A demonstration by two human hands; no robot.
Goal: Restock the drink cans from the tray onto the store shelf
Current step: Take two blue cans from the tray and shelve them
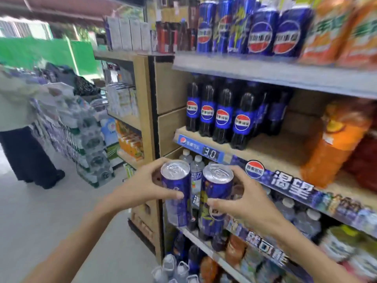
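Note:
I hold two tall blue drink cans upright in front of the store shelf. My left hand grips the left can around its upper half. My right hand grips the right can, which has a yellow pattern. Both silver tops face up, and the cans stand side by side, slightly apart, just below the edge of the middle shelf. Blue cans of the same kind stand in a row on the top shelf. No tray is in view.
Dark cola bottles stand at the middle shelf's left and orange bottles at its right, with bare board between. Water bottles fill the shelves below. A person stands in the aisle at left beside stacked water packs.

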